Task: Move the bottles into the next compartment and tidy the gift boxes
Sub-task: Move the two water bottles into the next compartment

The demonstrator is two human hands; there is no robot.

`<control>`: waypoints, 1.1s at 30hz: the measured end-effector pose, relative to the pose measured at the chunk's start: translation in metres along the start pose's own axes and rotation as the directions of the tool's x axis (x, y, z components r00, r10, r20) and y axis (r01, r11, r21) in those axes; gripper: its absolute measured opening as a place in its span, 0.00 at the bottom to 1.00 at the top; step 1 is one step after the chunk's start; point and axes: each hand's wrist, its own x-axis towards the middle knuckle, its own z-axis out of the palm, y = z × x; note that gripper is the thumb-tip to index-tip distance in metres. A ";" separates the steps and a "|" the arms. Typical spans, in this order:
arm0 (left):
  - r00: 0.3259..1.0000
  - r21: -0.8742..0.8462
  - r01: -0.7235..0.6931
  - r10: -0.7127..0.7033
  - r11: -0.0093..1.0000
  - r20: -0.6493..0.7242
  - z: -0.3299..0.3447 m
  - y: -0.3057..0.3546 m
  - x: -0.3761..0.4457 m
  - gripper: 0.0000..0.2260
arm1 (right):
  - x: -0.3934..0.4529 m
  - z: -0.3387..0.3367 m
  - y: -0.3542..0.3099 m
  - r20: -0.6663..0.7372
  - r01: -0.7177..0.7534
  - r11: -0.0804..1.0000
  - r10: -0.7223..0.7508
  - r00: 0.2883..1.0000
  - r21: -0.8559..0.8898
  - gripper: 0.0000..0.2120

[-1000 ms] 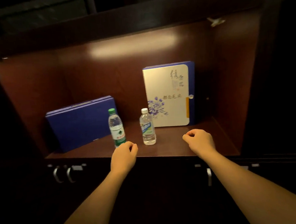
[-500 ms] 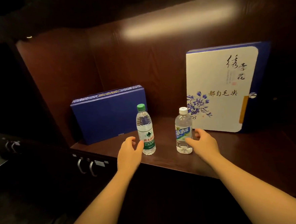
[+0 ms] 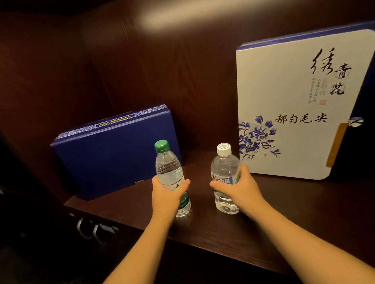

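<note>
Two clear water bottles stand upright on the dark wooden shelf [image 3: 297,205]. My left hand [image 3: 167,193] is wrapped around the green-capped bottle [image 3: 168,167] at its label. My right hand [image 3: 241,189] grips the white-capped bottle [image 3: 225,165] around its middle. A dark blue gift box [image 3: 116,151] leans on its long side against the back wall at the left. A taller white gift box [image 3: 297,107] with blue flowers and black calligraphy stands upright at the right, its right edge cut off by the frame.
The compartment's left wall [image 3: 24,104] and back panel [image 3: 176,65] are dark red-brown wood. Below the shelf at the left are metal cabinet handles [image 3: 89,229]. Everything left of the compartment is too dark to make out.
Both hands went from open beside the bottles to closed around them. The camera has moved closer to the shelf. The bottles still stand on the shelf.
</note>
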 end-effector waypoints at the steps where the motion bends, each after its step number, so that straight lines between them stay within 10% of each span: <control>1: 1.000 -0.003 0.002 -0.002 1.000 -0.006 0.003 -0.001 0.001 0.28 | 0.001 0.001 0.000 -0.001 0.004 1.000 -0.004 1.000 0.006 0.31; 17: 0.998 -0.004 -0.009 0.010 1.000 0.059 -0.009 0.010 -0.072 0.29 | -0.100 -0.033 -0.011 -0.166 -0.003 1.000 0.007 0.986 0.027 0.31; 33: 0.873 -0.152 -0.100 0.160 0.983 0.461 0.053 0.082 -0.269 0.26 | -0.313 -0.172 -0.018 -0.510 -0.054 0.997 0.021 0.860 -0.050 0.28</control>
